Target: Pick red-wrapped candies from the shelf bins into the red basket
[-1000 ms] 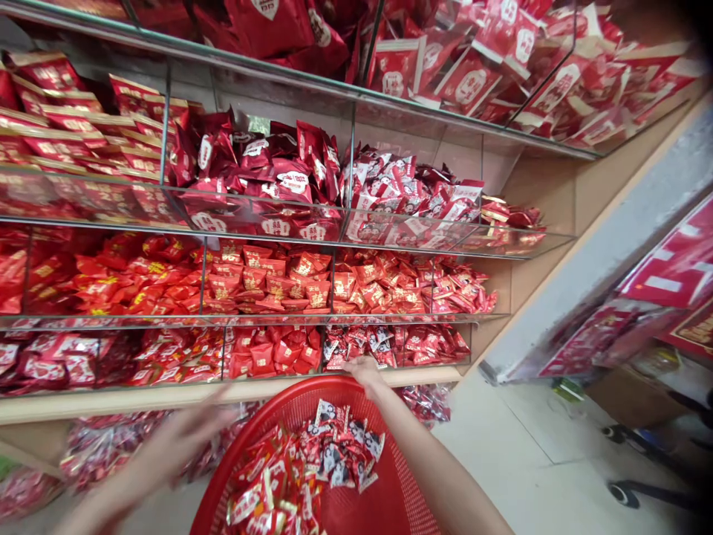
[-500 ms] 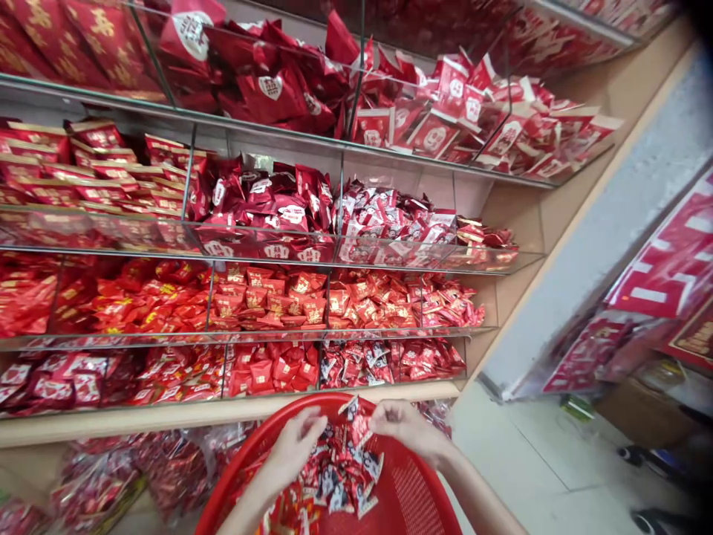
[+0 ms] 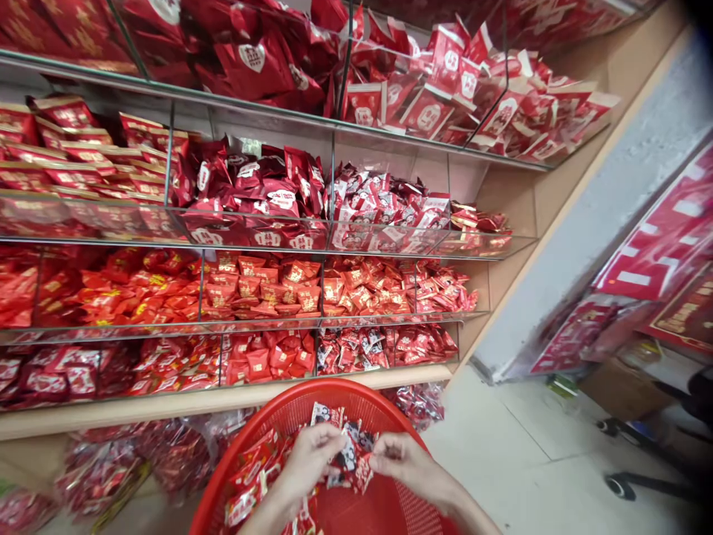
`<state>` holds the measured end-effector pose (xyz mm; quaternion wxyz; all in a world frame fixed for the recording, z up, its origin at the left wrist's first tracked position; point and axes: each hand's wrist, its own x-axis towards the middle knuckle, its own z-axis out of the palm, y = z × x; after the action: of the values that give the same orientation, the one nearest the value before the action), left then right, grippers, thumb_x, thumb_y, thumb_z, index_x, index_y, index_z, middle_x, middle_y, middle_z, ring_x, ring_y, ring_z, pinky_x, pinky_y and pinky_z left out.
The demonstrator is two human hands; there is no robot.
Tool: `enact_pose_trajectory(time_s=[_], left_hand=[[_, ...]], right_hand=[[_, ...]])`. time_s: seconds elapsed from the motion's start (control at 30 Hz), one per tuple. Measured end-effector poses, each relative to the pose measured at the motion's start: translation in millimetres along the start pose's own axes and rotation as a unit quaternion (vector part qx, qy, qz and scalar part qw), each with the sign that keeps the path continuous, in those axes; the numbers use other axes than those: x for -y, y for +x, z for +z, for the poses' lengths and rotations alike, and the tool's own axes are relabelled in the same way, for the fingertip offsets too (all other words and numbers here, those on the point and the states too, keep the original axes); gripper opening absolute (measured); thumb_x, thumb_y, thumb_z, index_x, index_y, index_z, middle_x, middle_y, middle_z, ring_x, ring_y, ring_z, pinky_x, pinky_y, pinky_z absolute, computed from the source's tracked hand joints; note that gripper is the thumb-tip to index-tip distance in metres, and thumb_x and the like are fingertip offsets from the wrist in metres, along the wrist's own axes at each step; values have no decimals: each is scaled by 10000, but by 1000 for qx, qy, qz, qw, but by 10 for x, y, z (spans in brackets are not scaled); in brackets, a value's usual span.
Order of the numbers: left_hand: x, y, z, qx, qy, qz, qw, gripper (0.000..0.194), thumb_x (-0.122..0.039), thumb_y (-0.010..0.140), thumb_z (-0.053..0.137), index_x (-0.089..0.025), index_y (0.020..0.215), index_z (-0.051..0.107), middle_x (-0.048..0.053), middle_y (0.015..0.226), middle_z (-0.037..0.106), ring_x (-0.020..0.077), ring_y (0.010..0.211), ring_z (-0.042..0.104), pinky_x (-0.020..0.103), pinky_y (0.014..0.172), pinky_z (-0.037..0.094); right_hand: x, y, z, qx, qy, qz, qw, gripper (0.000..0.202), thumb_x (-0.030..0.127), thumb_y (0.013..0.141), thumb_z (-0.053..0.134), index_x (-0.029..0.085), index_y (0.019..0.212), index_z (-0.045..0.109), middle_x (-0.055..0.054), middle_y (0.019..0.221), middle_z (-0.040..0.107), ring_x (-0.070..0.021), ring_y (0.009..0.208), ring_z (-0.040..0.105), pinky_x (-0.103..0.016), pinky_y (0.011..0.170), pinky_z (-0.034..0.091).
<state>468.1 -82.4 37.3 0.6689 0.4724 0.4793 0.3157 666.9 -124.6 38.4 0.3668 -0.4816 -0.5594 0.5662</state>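
Observation:
Both my hands are over a large red plastic basket that holds several small wrapped candies. My left hand has its fingers pinched at the edge of a black, white and red candy packet. Facing it, my right hand closes thumb and fingers on a red and white candy packet. A small group of similar packets lies between and beneath the hands, and some are partly hidden by the fingers. Larger red packets lie along the basket's left side.
Shelves with clear dividers rise ahead, full of red packets. The same black-and-red candies fill one bottom compartment. Plastic bags of goods sit below the wooden shelf edge. On the right are tiled floor and chair casters.
My right hand has come lower and inward with a packet. My left hand has moved right and closed at the candies. The view has shifted slightly, with the basket showing more fully.

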Motion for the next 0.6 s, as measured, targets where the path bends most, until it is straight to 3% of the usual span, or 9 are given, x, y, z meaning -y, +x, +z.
enact_pose_trajectory(time_s=[0.2, 0.37, 0.47, 0.6], left_hand=[[-208, -32, 20, -28, -38, 23, 999, 367, -507, 581, 693, -169, 702, 621, -16, 685, 626, 119, 659, 576, 248, 618, 485], [-345, -56, 44, -31, -36, 83, 995, 286, -432, 640, 689, -160, 718, 650, -2, 700, 648, 103, 674, 564, 213, 655, 456], [-321, -56, 56, -49, -68, 119, 989, 260, -410, 664, 682, -153, 691, 652, 6, 702, 659, 105, 686, 568, 216, 691, 446], [-163, -46, 71, -91, -92, 98, 987, 298, -455, 676, 666, -158, 698, 648, -5, 649, 639, 93, 604, 541, 205, 610, 422]], right_hand=[[53, 105, -9, -72, 3, -24, 997, 325, 464, 731, 659, 154, 664, 584, 19, 637, 553, -110, 621, 474, -242, 626, 368], [160, 152, -8, -85, -44, -55, 994, 326, 461, 749, 636, 159, 643, 576, 13, 636, 558, -118, 627, 484, -243, 624, 382], [218, 154, 9, -98, -70, -69, 990, 341, 460, 762, 620, 163, 608, 554, 17, 629, 535, -113, 624, 467, -236, 610, 371], [161, 120, 27, -106, -46, -53, 992, 364, 482, 734, 643, 163, 589, 545, 16, 624, 519, -110, 620, 463, -237, 608, 378]])
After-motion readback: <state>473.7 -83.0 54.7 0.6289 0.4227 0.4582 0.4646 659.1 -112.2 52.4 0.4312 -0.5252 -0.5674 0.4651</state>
